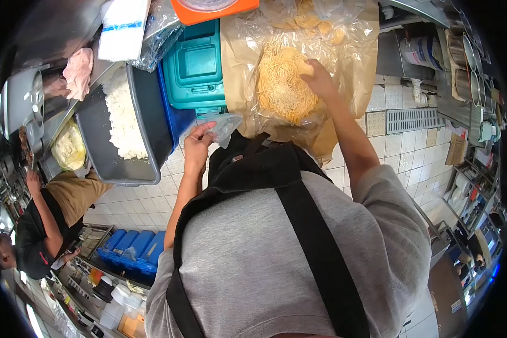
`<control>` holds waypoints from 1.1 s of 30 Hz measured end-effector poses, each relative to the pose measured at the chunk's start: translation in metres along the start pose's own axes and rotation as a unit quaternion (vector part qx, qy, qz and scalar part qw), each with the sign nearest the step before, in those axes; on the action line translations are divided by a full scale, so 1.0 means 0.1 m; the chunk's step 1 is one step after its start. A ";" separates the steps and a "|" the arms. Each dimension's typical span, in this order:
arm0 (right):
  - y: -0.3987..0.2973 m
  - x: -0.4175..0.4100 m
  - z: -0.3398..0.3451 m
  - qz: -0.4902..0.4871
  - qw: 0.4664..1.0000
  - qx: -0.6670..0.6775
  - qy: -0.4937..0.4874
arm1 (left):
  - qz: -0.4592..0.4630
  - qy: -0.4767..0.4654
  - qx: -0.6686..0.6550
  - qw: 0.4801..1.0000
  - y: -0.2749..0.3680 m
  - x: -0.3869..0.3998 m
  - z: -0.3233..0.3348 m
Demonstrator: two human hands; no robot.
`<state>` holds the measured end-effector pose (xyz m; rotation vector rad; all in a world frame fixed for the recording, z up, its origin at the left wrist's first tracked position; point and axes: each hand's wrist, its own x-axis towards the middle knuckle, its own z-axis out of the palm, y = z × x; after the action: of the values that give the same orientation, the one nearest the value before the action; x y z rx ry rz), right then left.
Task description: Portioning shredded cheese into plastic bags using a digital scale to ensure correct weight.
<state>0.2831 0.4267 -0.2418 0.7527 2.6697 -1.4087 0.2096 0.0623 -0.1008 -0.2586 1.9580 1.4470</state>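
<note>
My left hand (200, 141) pinches a clear plastic bag (226, 129) between thumb and fingers, close to the front of my black apron. My right hand (319, 78) touches the upper right side of a heap of thin yellow noodles (285, 84); its fingertips are partly hidden at the noodles, and whether they grip any I cannot tell. The heap lies on clear plastic over brown paper (241, 76). Further noodle portions (308, 21) lie at the far end of the paper, partly under plastic.
Left of the paper are a teal lidded bin (198, 63), a grey tub (152, 126) with white rice (124, 122), and a stack of white bags (122, 29). An orange scale (236, 10) stands at the far edge. A co-worker (46, 224) stands at the left.
</note>
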 end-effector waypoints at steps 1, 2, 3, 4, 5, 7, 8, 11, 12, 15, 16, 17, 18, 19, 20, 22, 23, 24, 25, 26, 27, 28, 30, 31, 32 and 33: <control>-0.01 -0.12 0.00 0.024 0.999 -0.024 0.030 | 0.001 0.000 -0.002 1.000 0.01 0.00 0.02; 0.01 -0.19 0.01 0.047 0.996 -0.047 0.060 | 0.004 0.005 0.006 1.000 0.03 -0.01 0.05; 0.13 -0.22 0.03 0.047 0.996 -0.049 0.063 | 0.007 0.007 0.013 1.000 0.05 -0.01 0.09; 0.36 -0.25 0.06 0.075 0.991 -0.045 0.105 | 0.009 0.003 0.013 1.000 0.05 0.01 0.12; 0.49 -0.26 0.08 0.101 0.983 -0.040 0.145 | 0.012 -0.006 0.001 1.000 0.03 0.03 0.14; 0.34 -0.29 -0.02 0.131 0.982 -0.015 0.136 | 0.014 -0.012 -0.012 1.000 -0.02 0.06 0.12; 0.27 -0.30 -0.05 0.162 0.978 0.009 0.127 | -0.001 -0.032 0.017 0.999 -0.04 0.07 0.10; 0.25 -0.36 -0.08 0.093 0.989 -0.068 0.093 | -0.017 -0.058 0.065 0.996 0.01 0.05 0.16; 0.23 -0.39 -0.06 0.093 0.989 -0.068 0.095 | -0.020 -0.058 0.081 0.995 0.03 0.04 0.18; 0.18 -0.53 0.01 -0.056 0.979 -0.119 0.154 | -0.020 -0.062 0.077 0.995 0.05 0.03 0.22; 0.17 -0.58 0.03 -0.042 0.975 -0.133 0.172 | -0.019 -0.063 0.077 0.995 0.07 0.02 0.24; 0.17 -0.60 0.05 -0.028 0.971 -0.146 0.189 | -0.016 -0.068 0.079 0.994 0.09 0.02 0.26; 0.19 -0.61 0.06 -0.026 0.970 -0.146 0.190 | -0.012 -0.075 0.082 0.994 0.12 0.02 0.27; 0.21 -0.62 0.06 -0.013 0.970 -0.133 0.201 | -0.012 -0.076 0.083 0.994 0.11 0.04 0.27; 0.24 -0.61 0.06 0.000 0.970 -0.120 0.211 | -0.017 -0.084 0.098 0.991 0.09 0.06 0.26; 0.25 -0.56 0.01 0.017 0.972 -0.167 0.165 | -0.022 -0.089 0.111 0.990 -0.01 0.13 0.20; 0.25 -0.55 -0.04 0.035 0.969 -0.214 0.120 | 0.027 -0.094 0.162 0.982 -0.10 0.17 0.15; 0.26 -0.53 -0.11 0.033 0.969 -0.214 0.120 | 0.075 -0.099 0.212 0.969 -0.15 0.20 0.12; 0.27 -0.53 -0.20 0.034 0.978 -0.186 0.090 | 0.076 -0.101 0.212 0.969 -0.02 0.15 0.16; 0.28 -0.53 -0.28 0.035 0.985 -0.158 0.061 | 0.106 -0.087 0.255 0.957 0.12 0.11 0.21; 0.16 -0.55 -0.37 0.033 0.985 -0.158 0.061 | 0.135 -0.070 0.297 0.943 0.24 0.05 0.23; -0.02 -0.60 -0.49 0.011 0.986 -0.152 0.062 | 0.135 -0.066 0.294 0.944 0.26 0.04 0.23; -0.35 -0.71 -0.75 -0.011 0.987 -0.148 0.066 | 0.235 -0.060 0.258 0.935 0.33 0.09 0.26; -0.50 -0.77 -0.86 0.019 0.995 -0.085 0.057 | 0.238 -0.060 0.255 0.935 0.41 0.10 0.32; -0.62 -0.82 -0.96 0.048 0.998 -0.020 0.047 | 0.256 -0.067 0.247 0.932 0.51 0.10 0.40; -0.69 -0.86 -1.03 0.044 0.998 -0.022 0.049 | 0.275 -0.072 0.238 0.929 0.57 0.11 0.47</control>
<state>0.3491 0.4399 -0.1068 0.9451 2.6917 -1.3214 0.1899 0.1281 -0.0707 0.6451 2.2805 1.1970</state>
